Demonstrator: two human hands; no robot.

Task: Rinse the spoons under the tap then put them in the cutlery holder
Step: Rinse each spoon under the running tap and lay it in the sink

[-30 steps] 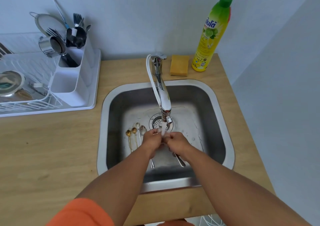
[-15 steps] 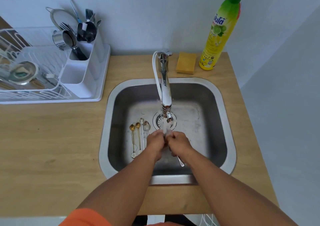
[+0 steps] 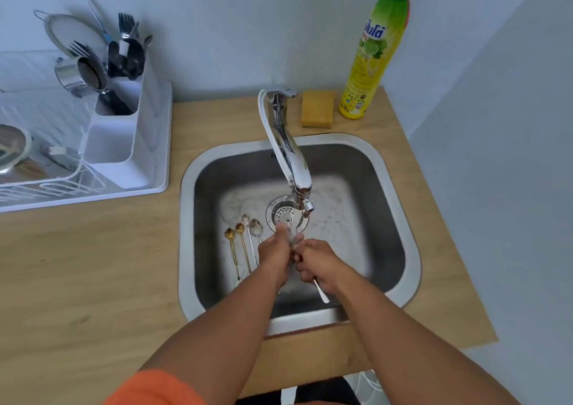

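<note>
Cutlery holder (image 3: pixel 124 144) far left on the rack, well apart from the sink (image 3: pixel 400 187). Four spoons (image 3: pixel 245 243) lie on the sink floor. Left hand (image 3: pixel 276 256) rubs the bowl, fingers curled. Right hand (image 3: pixel 316 262) grips the handle of the spoon being rinsed (image 3: pixel 321 293) under the tap (image 3: pixel 297 169). Advice: turn it in the stream, keep low against splashing.

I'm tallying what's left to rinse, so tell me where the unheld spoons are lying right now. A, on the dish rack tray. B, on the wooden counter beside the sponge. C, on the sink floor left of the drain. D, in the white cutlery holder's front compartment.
C: four spoons, two of them gold, lie side by side on the floor of the sink, just left of the drain strainer.
</note>
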